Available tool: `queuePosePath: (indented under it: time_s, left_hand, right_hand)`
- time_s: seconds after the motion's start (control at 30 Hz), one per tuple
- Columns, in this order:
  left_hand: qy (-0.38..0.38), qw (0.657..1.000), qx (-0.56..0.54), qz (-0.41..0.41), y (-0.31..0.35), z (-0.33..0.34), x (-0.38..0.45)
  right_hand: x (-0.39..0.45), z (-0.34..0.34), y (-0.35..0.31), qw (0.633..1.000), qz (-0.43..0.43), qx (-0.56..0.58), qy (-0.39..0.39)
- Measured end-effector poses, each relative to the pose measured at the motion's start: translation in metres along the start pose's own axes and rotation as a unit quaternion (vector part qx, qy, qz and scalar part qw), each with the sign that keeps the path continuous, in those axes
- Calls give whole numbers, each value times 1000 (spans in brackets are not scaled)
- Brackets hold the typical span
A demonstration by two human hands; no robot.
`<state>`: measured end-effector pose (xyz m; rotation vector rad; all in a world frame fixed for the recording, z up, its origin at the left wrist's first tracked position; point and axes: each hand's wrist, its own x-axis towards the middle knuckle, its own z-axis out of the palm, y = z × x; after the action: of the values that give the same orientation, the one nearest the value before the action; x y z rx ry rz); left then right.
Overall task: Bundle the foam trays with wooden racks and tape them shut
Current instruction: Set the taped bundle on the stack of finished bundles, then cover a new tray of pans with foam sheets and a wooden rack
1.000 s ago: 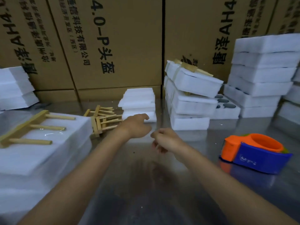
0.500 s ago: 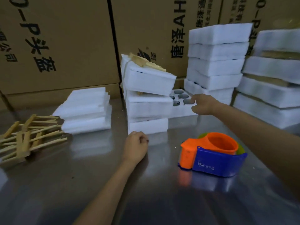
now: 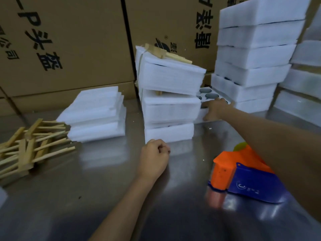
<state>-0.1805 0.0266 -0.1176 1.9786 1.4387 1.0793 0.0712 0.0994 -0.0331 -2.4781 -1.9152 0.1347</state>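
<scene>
1. One foam tray with round holes point(image 3: 207, 94) lies toward the far edge of the tabletop point(image 3: 107, 181), wedged between the stack of bundled trays point(image 3: 171, 103) and the tall stack of foam blocks point(image 3: 255, 54).
2. Right hand point(image 3: 214, 109) reaches across to this tray; its fingers lie over the top and its thumb sits at the near side wall, so the hand grips the tray's near edge.
3. Left hand point(image 3: 154, 157) rests on the tabletop just in front of the bundled stack, fingers clenched into a loose fist and holding nothing.
4. Bundled stack: three tiers of white foam, the top tier tilted, with a wooden rack point(image 3: 165, 53) lying on its top and a band of tape visible at its left corner.
5. Loose wooden racks point(image 3: 33, 146) lie heaped near the left edge of the tabletop.
6. Flat foam sheets point(image 3: 97, 113) form a low pile between the rack heap and the bundled stack, close to the racks.
7. Orange and blue tape dispenser point(image 3: 243, 178) sits on the tabletop toward the right side, partly hidden under the right forearm.
8. Printed cardboard cartons point(image 3: 69, 46) stand along the far edge, behind all the foam.
9. More white foam blocks point(image 3: 304, 84) sit at the right edge, blurred.
</scene>
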Motion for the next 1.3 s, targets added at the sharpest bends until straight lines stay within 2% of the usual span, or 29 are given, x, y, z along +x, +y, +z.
queuePosePath:
  time_s: [0.3,0.47,0.63,0.77,0.93,1.03,1.17,1.23,1.3]
  left_hand:
    - [-10,999,-26,-25,2,-4,-1]
    - [-3,985,-144,-92,7,-9,-10]
    - [22,975,-187,-116,18,-21,-21]
    - [-5,935,-298,-193,27,-37,-41]
    - [-108,888,-391,-219,32,-76,-63]
    - [-150,851,-447,-233,38,-104,-71]
    - [-146,793,-545,-229,35,-142,-70]
    - [-132,794,-552,-218,26,-159,-69]
    - [-105,837,-492,-214,10,-169,-70]
  right_hand:
    - [-57,-37,24,999,-2,-29,20]
    - [-110,-71,39,998,-21,-61,15]
    - [-175,-111,47,997,-32,-51,49]
    - [-231,-147,32,998,-43,-6,39]
    - [-298,-172,-4,988,-131,80,30]
    - [-330,-171,-37,974,-198,109,27]
    - [-343,-138,-87,955,-282,86,12]
    - [-341,-103,-113,948,-298,106,27]
    - [-334,-62,-138,944,-300,123,55]
